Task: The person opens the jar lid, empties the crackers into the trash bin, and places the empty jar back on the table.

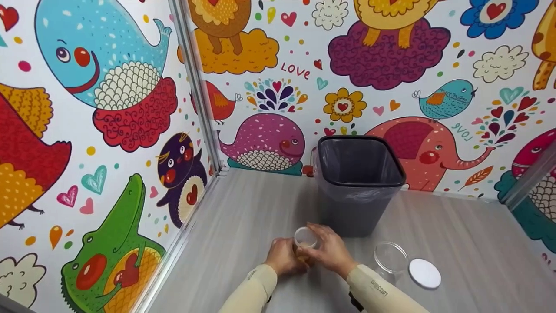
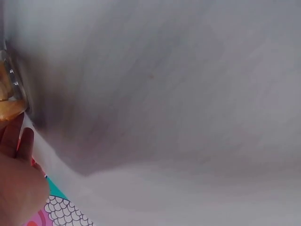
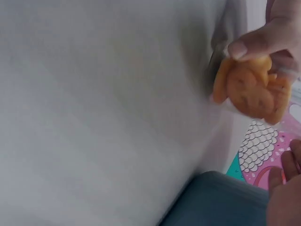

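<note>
Both hands meet around a clear plastic jar (image 1: 305,237) whose round rim faces up in the head view. My left hand (image 1: 281,256) grips its lower left side. From the right, my right hand (image 1: 330,248) holds it near the rim, thumb in front and fingers around the far side. Orange-brown biscuits (image 3: 249,92) show through the clear wall in the right wrist view, with a thumb (image 3: 249,46) pressed over them. The left wrist view catches only the jar's edge and some biscuits (image 2: 9,110) at its left border.
A dark grey bin (image 1: 354,211) with a clear liner stands just beyond my hands, against the patterned wall (image 1: 278,52). Right of my right forearm stands a second clear jar (image 1: 391,270) with its top off. Beside that jar a round white lid (image 1: 425,273) lies flat on the table.
</note>
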A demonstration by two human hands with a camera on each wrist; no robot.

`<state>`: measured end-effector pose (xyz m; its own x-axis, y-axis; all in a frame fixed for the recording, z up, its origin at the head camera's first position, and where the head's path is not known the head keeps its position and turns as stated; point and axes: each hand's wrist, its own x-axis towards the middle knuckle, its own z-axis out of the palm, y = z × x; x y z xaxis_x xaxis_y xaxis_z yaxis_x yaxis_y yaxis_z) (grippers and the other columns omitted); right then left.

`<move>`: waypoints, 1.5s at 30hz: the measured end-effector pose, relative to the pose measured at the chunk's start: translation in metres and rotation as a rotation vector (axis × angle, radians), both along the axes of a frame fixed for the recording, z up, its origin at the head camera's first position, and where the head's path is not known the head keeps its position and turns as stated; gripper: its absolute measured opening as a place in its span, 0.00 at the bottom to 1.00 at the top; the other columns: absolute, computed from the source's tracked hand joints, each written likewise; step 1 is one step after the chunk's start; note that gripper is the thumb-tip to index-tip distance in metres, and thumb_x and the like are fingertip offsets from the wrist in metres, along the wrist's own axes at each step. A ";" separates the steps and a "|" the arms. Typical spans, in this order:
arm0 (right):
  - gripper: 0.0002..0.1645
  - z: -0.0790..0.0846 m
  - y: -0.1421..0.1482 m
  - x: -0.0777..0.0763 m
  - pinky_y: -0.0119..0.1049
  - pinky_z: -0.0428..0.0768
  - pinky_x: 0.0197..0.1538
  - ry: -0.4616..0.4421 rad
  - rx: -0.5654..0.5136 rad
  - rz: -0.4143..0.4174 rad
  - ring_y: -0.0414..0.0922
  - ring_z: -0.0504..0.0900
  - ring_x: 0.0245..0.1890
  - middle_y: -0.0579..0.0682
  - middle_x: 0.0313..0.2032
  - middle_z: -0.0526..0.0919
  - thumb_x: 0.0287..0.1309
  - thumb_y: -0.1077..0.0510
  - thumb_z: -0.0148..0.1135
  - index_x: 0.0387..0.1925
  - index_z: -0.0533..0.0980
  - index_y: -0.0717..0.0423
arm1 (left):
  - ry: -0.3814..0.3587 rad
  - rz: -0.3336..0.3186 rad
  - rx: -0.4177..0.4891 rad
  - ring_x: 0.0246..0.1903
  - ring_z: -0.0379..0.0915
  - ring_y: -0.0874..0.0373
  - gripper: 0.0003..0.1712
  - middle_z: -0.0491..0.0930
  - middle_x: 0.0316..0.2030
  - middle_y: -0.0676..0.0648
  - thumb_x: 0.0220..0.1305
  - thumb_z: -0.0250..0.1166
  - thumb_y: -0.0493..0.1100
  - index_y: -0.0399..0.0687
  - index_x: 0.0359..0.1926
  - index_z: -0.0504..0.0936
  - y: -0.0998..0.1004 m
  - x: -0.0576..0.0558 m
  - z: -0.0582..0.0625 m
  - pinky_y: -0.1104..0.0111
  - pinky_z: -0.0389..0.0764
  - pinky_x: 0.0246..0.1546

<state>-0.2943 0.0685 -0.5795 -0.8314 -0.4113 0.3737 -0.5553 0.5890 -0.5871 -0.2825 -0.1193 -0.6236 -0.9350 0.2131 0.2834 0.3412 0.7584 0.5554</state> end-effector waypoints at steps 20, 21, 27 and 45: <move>0.42 0.013 0.010 -0.006 0.52 0.71 0.62 0.096 0.151 0.182 0.51 0.73 0.63 0.50 0.63 0.77 0.51 0.38 0.73 0.61 0.76 0.58 | -0.055 -0.047 0.002 0.23 0.72 0.67 0.28 0.78 0.21 0.65 0.25 0.87 0.56 0.52 0.30 0.87 -0.003 0.001 0.003 0.67 0.78 0.30; 0.42 0.014 0.011 -0.008 0.52 0.71 0.62 0.097 0.169 0.200 0.51 0.73 0.63 0.50 0.63 0.77 0.52 0.38 0.72 0.61 0.76 0.58 | -0.053 -0.050 -0.002 0.22 0.71 0.67 0.28 0.77 0.19 0.66 0.25 0.87 0.57 0.53 0.29 0.86 -0.003 0.001 0.003 0.67 0.78 0.29; 0.41 0.030 0.016 -0.016 0.55 0.67 0.64 0.034 0.272 0.292 0.56 0.70 0.66 0.52 0.64 0.75 0.53 0.38 0.70 0.62 0.75 0.58 | -0.029 -0.064 -0.029 0.23 0.70 0.68 0.27 0.76 0.19 0.68 0.26 0.86 0.60 0.55 0.29 0.86 -0.002 -0.001 0.003 0.67 0.78 0.33; 0.46 0.027 0.011 -0.019 0.59 0.65 0.64 -0.216 0.137 0.203 0.57 0.68 0.66 0.54 0.65 0.74 0.50 0.41 0.73 0.67 0.71 0.58 | -0.008 0.016 0.028 0.36 0.80 0.59 0.34 0.86 0.33 0.57 0.28 0.87 0.55 0.48 0.41 0.87 0.001 0.001 -0.001 0.59 0.80 0.45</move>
<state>-0.3133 0.0797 -0.5522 -0.7812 -0.6110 0.1279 -0.5410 0.5605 -0.6270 -0.2816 -0.1179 -0.6243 -0.9406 0.1902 0.2812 0.3245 0.7476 0.5795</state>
